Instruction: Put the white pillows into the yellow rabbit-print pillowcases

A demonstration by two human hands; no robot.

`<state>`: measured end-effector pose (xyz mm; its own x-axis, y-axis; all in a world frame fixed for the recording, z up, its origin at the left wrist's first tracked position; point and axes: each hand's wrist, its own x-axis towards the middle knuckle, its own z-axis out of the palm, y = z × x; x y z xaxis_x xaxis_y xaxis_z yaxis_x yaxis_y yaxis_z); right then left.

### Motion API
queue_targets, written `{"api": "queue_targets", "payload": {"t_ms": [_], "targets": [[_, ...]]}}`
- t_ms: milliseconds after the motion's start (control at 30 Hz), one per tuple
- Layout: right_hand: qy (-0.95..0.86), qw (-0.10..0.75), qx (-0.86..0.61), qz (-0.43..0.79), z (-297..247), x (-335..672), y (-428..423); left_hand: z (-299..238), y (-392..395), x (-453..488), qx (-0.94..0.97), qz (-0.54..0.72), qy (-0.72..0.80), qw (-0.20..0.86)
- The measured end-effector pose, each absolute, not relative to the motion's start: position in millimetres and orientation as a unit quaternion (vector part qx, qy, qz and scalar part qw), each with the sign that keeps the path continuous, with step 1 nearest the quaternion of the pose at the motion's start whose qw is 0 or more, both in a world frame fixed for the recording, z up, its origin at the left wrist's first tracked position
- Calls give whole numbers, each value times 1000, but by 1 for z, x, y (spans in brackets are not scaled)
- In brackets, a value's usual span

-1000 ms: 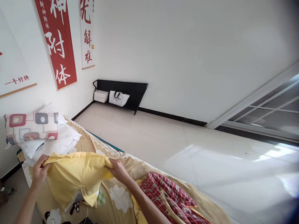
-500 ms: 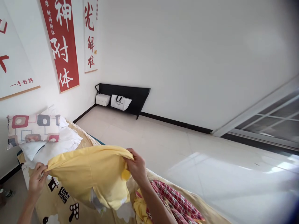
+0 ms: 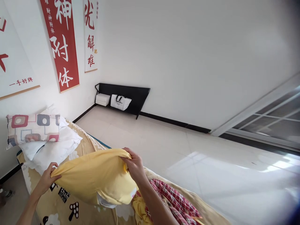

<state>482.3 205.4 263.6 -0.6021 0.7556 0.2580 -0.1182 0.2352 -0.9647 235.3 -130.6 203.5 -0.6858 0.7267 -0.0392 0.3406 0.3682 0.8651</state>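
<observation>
A yellow garment hangs spread between my two hands, above the bed. My left hand pinches its left top corner between thumb and fingers. At the other end my right hand grips the right top corner, fingers closed round the cloth. The lower edge hangs loose, and a whitish-grey lining shows beneath it. To the right, partly behind my right forearm, lies a heap of clothes with a red plaid garment and a yellow cloth.
The bed has a tan patterned sheet. A patterned pillow rests on white pillows at its head. Against the far wall a black panel leans, with a white box and a white bag before it.
My left hand has moved slightly right, closer to my right hand. The garment's lower part has swung to the right, and its top edge sags more.
</observation>
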Motion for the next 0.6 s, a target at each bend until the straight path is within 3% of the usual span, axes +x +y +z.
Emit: {"api": "queue_targets", "payload": {"t_ms": [67,267,400,600], "targets": [[-676,371,-219,598,254,481,207,205,-132,237,363,391,807,253],[-713,322,-244,572,212,469,200,176,-128,244,451,241,824,245],[-709,335,-292,548,192,458,191,142,-120,263,428,235,830,271],[-734,329,-280,525,206,457,180,121,-110,295,393,300,845,202]]}}
